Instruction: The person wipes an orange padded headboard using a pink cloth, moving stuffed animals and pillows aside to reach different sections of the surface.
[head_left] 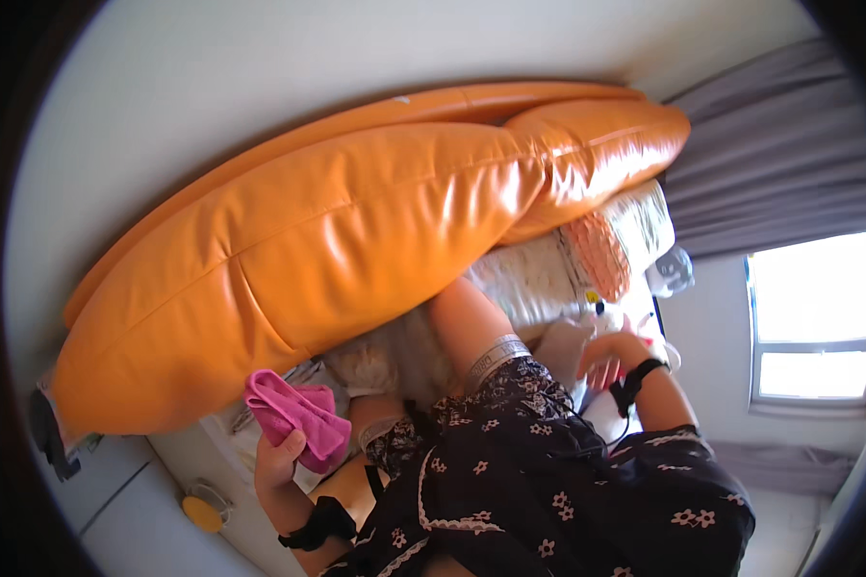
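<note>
My left hand (pixel 277 456) is closed round a bunched pink cloth (pixel 298 418), with the thumb pressed on its near side. Just beyond the cloth lies a long, puffy orange leather-like headboard or cushion (pixel 356 226), its surface creased and shiny. My right hand (pixel 608 360) hangs at my right side, its fingers loosely bent and slightly apart. Nothing plain shows in them. Close beside it are a white item with black on it (pixel 601 313) and some pale fabric (pixel 560 348). Dark straps circle both wrists.
My bare knee (pixel 470 322) rests on the bedding against the orange cushion. Pale bedding (pixel 524 284) and a coral textured cloth (pixel 601 255) lie to the right. A grey curtain (pixel 779 144) hangs above a bright window (pixel 816 322). A yellow round object (pixel 202 514) stands low at the left.
</note>
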{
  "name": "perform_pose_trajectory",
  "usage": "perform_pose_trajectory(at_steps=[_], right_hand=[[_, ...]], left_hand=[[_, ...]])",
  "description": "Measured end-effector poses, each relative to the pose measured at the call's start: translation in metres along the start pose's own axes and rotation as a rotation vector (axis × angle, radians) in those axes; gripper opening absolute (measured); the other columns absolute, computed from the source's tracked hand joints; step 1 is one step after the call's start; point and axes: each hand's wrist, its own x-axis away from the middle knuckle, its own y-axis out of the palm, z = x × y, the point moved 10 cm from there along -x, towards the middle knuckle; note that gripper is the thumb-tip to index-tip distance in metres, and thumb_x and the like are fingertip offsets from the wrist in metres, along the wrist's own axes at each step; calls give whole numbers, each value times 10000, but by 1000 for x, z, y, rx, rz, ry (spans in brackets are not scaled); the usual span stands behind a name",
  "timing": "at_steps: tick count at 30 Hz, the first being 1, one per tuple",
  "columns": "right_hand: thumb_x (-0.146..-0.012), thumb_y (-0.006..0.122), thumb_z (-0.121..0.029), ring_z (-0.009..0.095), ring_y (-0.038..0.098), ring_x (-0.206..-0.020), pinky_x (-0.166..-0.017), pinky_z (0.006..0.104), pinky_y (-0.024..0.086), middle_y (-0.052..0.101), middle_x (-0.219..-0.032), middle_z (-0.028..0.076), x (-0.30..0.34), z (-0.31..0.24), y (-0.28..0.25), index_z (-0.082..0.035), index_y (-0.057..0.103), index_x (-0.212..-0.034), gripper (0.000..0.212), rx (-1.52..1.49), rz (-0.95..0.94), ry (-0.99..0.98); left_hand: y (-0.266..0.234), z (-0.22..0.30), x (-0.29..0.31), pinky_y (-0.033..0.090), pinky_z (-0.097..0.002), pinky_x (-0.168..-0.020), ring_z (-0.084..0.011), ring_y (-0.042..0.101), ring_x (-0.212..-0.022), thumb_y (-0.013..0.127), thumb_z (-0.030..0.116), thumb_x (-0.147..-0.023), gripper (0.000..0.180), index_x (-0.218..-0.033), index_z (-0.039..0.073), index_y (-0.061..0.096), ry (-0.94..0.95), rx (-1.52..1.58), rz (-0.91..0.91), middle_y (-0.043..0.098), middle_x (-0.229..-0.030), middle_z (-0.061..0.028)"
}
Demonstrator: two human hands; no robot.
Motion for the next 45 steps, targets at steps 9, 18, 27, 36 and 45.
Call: perform_pose_trajectory(at_steps=[9, 18, 27, 36, 45], right_hand=[[-843, 640, -203, 252, 631, -852, -750, 343, 506, 630, -946, 112, 278, -350, 4, -41, 574, -1099, 310, 691, 482, -1695], [-687, 726, -113, 345, 487, -1047, -862, 377, 470, 428, -1162, 156, 229, -278, 25, -127, 447, -1325, 696, 422, 644, -2310], [-801, 632, -24, 87, 566, -812, -693, 253, 487, 619, -904, 16, 190, -193, -96, -55, 601, -1109, 311, -192, 515, -2170], [-711, 603, -60, 325, 566, -832, -720, 416, 494, 582, -963, 141, 206, -223, -67, -116, 595, -1146, 439, 426, 2011, -1911], [-712, 595, -45, 315, 555, -999, -825, 379, 489, 578, -1008, 101, 7, -297, 19, -198, 590, -1179, 491, 1016, 1059, -1858]], left_hand=[[43, -5, -16, 381, -378, -993, -246, 472, -1177, 687, 334, -815, 747, -1349, -43, 326, 523, 100, 508, 459, -1302, -112], [199, -46, -77, 289, -373, -1059, -266, 347, -1294, 535, 546, -866, 855, -1392, -57, 233, 693, -184, 337, 347, -1394, -176], [263, -131, -44, 286, -368, -1049, -224, 400, -1260, 595, 274, -894, 644, -1410, 28, 298, 636, -626, 188, 427, -1362, -115], [209, -136, 44, 424, -285, -864, -157, 556, -1018, 491, 247, -947, 398, -1296, 58, 466, 788, -361, 648, 584, -1147, -68], [170, -141, 45, 432, -278, -843, -152, 566, -988, 474, 226, -949, 385, -1302, 71, 466, 715, -357, 695, 585, -1141, -66]])
